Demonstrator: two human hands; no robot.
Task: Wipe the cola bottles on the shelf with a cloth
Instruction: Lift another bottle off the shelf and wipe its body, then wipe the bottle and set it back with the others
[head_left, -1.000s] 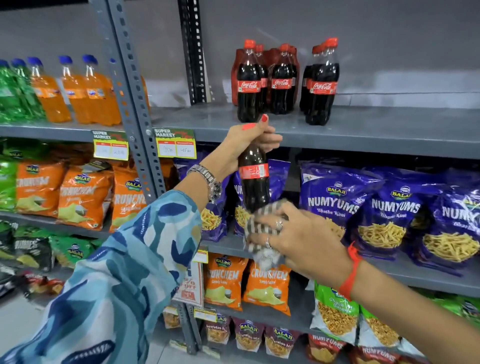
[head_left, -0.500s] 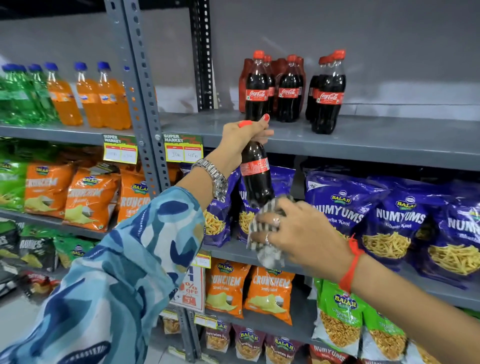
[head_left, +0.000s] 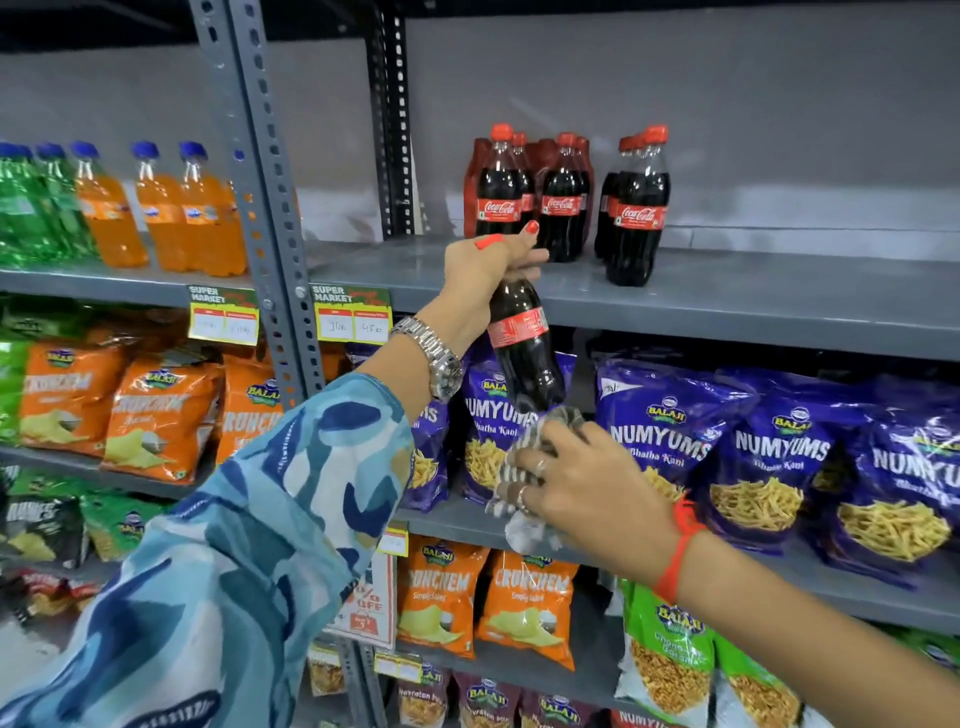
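Holding one cola bottle (head_left: 524, 343) by its neck in my left hand (head_left: 485, 273), I am wiping its base with the cloth (head_left: 524, 467) my right hand (head_left: 582, 488) fingers are clamping; the bottles on the shelf (head_left: 727, 306) at 12 o'clock are probably still waiting.

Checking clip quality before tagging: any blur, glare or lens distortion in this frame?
Head view: wide-angle bending tilts the shelf post; slight motion softness on the cloth and right hand; glare streaks on the purple bags; the held bottle and left hand read clearly; lighting even.

Cloth (head_left: 540, 457) now lower, at bottle (head_left: 524, 348) base.
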